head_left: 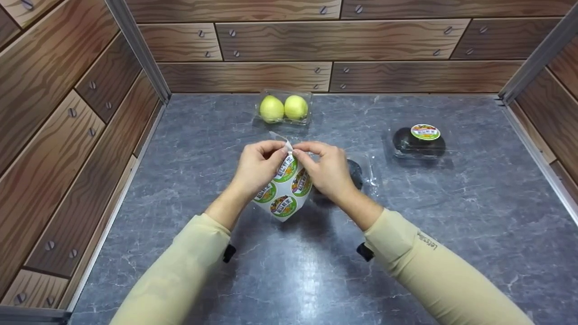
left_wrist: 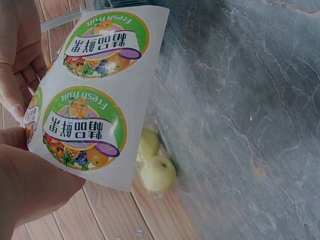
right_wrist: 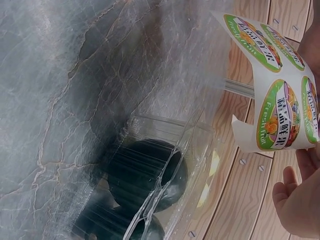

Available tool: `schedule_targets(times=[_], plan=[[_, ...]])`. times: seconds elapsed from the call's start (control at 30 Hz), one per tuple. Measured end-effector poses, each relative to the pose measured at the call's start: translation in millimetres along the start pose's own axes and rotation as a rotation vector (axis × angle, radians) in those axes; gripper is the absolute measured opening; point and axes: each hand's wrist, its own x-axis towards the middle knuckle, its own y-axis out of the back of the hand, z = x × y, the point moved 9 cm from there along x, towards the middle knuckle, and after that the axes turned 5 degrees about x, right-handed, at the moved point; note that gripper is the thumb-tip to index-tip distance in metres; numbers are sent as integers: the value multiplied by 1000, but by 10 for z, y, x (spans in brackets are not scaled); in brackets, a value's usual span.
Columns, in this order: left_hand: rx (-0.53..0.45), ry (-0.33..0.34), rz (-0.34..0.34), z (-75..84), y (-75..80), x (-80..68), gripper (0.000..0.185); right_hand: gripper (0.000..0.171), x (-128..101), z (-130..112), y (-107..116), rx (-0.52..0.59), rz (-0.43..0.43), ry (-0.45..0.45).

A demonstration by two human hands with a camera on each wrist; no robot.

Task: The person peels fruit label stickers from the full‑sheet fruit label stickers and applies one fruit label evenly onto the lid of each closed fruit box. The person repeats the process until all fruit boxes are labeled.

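Both hands meet over the table at the top corner of a white sheet of round fruit stickers (head_left: pixel 283 205). My left hand (head_left: pixel 255 167) pinches that corner between thumb and forefinger. From the other side, my right hand (head_left: pixel 332 174) pinches the sheet close by. A pale flap of backing stands up between the fingertips. Printed labels with pictures of fruit face the left wrist camera on the tilted sheet (left_wrist: pixel 100 90). Under and behind the right hand is a clear plastic box (right_wrist: pixel 160 120) with dark round fruits (right_wrist: pixel 147 170), partly hidden in the head view.
A clear box with two yellow-green fruits (head_left: pixel 283 108) stands at the back. To the right, another clear box (head_left: pixel 397 155) holds dark fruit and bears a round sticker (head_left: pixel 425 132) on top. Wood-patterned walls (head_left: pixel 334 40) enclose the grey marbled table (head_left: pixel 189 135).
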Motion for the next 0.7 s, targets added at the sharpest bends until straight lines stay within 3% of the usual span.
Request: schedule_targets(times=[0.7], plan=[[11, 30, -2, -20, 15, -21, 18, 14, 1, 29, 10, 20, 15, -25]])
